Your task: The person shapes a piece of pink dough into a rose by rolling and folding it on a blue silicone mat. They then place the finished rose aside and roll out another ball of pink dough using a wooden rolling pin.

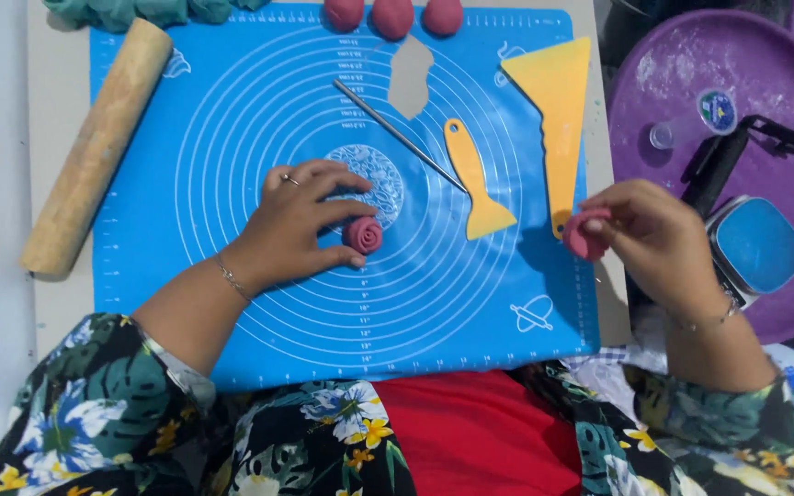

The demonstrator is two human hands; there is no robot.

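A small pink clay rose (363,234) stands on the blue silicone mat (232,119) near its centre. My left hand (300,220) rests on the mat with thumb and fingers around the rose, touching it. At the mat's right edge my right hand (659,239) pinches a flat pink clay piece (584,234) between the fingertips.
A wooden rolling pin (94,152) lies at the mat's left edge. A thin metal rod (397,135), a small yellow scraper (475,184) and a larger yellow scraper (558,101) lie on the mat. Three pink clay balls (392,16) sit at the top. A purple tray (765,83) holds a blue tin (758,245).
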